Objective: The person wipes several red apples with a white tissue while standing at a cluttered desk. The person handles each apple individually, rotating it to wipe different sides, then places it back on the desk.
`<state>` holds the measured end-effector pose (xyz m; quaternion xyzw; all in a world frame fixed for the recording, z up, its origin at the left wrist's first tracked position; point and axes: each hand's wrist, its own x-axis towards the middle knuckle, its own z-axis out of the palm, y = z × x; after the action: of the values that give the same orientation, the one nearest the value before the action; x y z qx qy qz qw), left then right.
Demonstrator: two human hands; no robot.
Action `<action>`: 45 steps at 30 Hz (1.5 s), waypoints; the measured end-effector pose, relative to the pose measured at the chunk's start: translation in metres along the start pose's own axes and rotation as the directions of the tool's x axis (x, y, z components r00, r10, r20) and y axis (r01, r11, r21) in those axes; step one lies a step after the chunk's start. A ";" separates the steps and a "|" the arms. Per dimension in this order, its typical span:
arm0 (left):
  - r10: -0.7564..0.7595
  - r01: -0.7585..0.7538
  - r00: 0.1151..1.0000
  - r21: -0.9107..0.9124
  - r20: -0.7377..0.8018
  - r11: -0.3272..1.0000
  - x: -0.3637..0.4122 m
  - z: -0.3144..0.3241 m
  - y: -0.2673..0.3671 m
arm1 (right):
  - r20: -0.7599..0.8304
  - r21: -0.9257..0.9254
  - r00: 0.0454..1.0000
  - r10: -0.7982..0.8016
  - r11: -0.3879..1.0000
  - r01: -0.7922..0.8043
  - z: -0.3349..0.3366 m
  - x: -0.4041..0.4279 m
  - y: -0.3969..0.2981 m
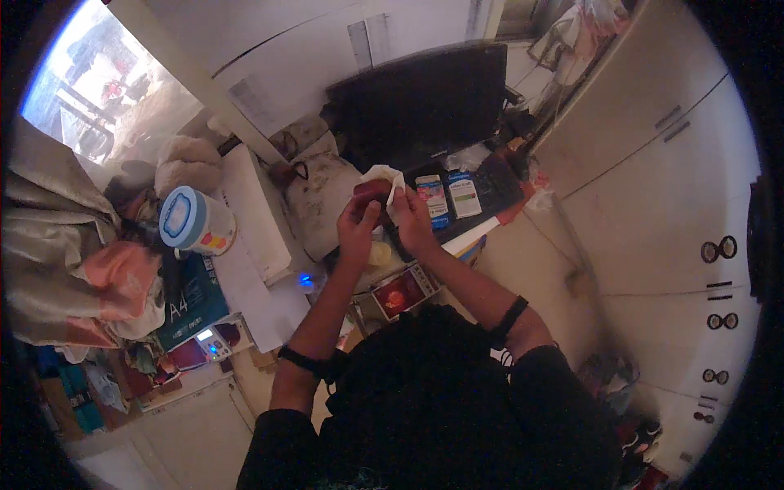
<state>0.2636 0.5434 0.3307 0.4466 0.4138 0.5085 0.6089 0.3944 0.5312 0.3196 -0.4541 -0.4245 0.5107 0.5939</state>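
Observation:
In the middle of the head view, my left hand [357,229] grips a dark red, rounded object [372,188] with the thumb across its lower side; what it is I cannot tell. My right hand [411,220] holds a white cloth or tissue [392,176], which lies over the top and right side of the red object. Both hands are close together above the desk, in front of a dark television or monitor [429,104]. Just to the right of my right hand lie two small boxes, one pink and blue [433,199] and one white and blue [464,197].
A clear tub with a blue lid [198,220] stands at the left, near a white box-shaped device [254,214] and a green A4 paper pack [193,300]. A dark keyboard [499,180] lies right of the boxes. Tall cabinet doors [649,171] rise at the right.

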 end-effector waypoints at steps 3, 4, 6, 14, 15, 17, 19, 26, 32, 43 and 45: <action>-0.048 0.044 0.997 0.077 0.054 0.996 0.003 -0.002 0.001 | -0.045 -0.126 0.984 -0.173 0.978 0.166 0.008 -0.003 -0.008; -0.097 0.089 0.993 0.106 0.069 0.990 0.005 -0.007 -0.004 | -0.019 -0.093 0.987 -0.158 0.983 0.156 0.008 -0.003 -0.009; -0.069 0.060 0.996 0.142 0.062 0.988 0.010 -0.011 -0.015 | 0.037 -0.032 0.991 -0.132 0.991 0.133 0.008 0.000 -0.012; 0.093 -0.095 0.995 0.085 0.032 0.992 0.008 0.002 -0.005 | 0.007 -0.382 0.987 -0.160 0.912 0.151 -0.007 0.006 0.001; 0.057 -0.061 0.997 0.088 0.049 0.994 0.008 0.003 -0.002 | 0.032 -0.404 0.990 -0.134 0.905 0.135 -0.007 0.005 -0.010; -0.015 0.007 0.996 0.096 0.084 0.995 0.008 0.004 0.004 | 0.063 -0.422 0.979 -0.194 0.884 0.202 -0.007 0.007 -0.008; -0.212 0.210 0.977 0.060 0.026 0.976 0.011 0.002 0.002 | 0.084 -0.449 0.952 -0.295 0.842 0.300 -0.006 0.006 -0.008; -0.149 0.160 0.980 -0.078 0.130 0.984 0.023 -0.011 -0.009 | 0.314 -0.553 0.768 -0.558 0.550 0.626 -0.006 0.000 0.000; -0.244 0.265 0.964 -0.524 0.110 0.810 0.028 -0.023 -0.001 | 0.411 -0.573 0.806 -0.427 0.566 0.592 -0.030 -0.013 0.004; 0.052 -0.050 0.999 0.268 -0.001 0.962 0.008 0.001 0.008 | -0.154 -0.317 0.978 -0.144 0.944 0.089 -0.004 -0.013 0.010; 0.118 -0.120 0.993 0.401 0.030 0.908 0.006 0.004 0.007 | -0.171 -0.255 0.980 -0.097 0.966 0.051 0.002 -0.011 0.010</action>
<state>0.2666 0.5499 0.3387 0.5879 0.4799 0.4475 0.4731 0.3891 0.5213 0.3099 -0.5539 -0.4459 0.3869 0.5871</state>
